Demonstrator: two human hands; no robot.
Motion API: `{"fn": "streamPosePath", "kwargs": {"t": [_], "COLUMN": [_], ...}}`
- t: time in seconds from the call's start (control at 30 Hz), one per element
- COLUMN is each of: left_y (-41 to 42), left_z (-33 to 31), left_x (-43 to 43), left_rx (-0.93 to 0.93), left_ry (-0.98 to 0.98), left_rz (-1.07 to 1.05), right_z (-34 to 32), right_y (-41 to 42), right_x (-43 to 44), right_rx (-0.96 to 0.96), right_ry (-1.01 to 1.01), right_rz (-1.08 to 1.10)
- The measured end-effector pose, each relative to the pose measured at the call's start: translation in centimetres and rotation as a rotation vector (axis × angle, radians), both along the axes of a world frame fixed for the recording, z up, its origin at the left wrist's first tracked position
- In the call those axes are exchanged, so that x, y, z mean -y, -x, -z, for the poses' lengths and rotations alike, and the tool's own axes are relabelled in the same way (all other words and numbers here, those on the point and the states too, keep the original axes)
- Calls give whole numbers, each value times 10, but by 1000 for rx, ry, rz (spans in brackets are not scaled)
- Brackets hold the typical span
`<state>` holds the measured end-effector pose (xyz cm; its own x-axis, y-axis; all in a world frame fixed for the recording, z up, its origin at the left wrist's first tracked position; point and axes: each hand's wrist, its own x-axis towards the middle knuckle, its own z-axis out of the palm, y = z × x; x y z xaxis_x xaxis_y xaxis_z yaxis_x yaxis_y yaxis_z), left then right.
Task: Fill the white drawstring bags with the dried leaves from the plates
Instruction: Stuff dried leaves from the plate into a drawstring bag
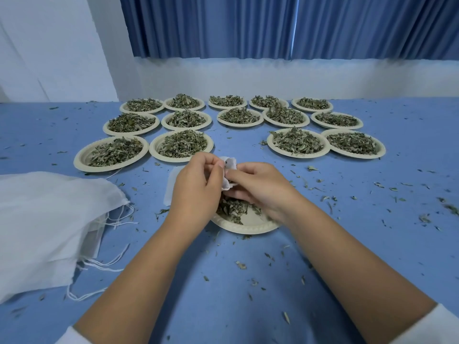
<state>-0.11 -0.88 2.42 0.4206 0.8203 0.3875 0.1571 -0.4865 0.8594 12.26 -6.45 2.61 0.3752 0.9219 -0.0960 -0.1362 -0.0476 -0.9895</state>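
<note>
The small white cloth drawstring bag [226, 185] is pinched between your two hands, just above the far side of the nearest cream paper plate [246, 227]. That plate holds a thin scatter of dried green leaves [232, 209].

Your left hand [196, 187] is curled with its back to the camera, thumb and fingertips gripping the bag's left edge. Your right hand [258, 187] faces it. Its thumb and forefinger nip the bag's upper right edge, and its other fingers curl underneath, low over the leaves. Both bare forearms come in from the bottom corners and converge over the plate, with a white sleeve [427, 326] showing at each elbow.

A flat white bag [170, 187] lies on the blue-covered table [372, 244], partly hidden by your left hand. Further left is a large white mesh sack [49, 219] with loose white strings [116, 219] trailing from it.

Beyond your hands, fourteen more cream plates heaped with leaves [298, 155] stand in three rows. Leaf crumbs [241, 265] litter the table. A blue pleated curtain [248, 26] hangs behind.
</note>
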Motion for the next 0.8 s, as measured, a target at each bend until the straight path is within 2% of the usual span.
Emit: {"fn": "streamPosePath", "kwargs": {"t": [0.13, 0.27, 0.5, 0.67, 0.8], "left_y": [0, 0, -1, -3, -3], "left_z": [1, 1, 2, 3, 5], "left_x": [-1, -2, -1, 2, 2], "left_rx": [9, 10, -5, -25, -38], "left_ry": [8, 1, 12, 26, 9], "left_rz": [-13, -36, 15, 83, 46], "right_z": [-3, -2, 2, 4, 5], "right_y": [-2, -3, -4, -2, -1], "right_x": [3, 9, 12, 8, 7], "right_rx": [-52, 77, 38, 190, 413], "right_ry": [49, 67, 83, 65, 57], "right_rz": [29, 203, 124, 190, 195]}}
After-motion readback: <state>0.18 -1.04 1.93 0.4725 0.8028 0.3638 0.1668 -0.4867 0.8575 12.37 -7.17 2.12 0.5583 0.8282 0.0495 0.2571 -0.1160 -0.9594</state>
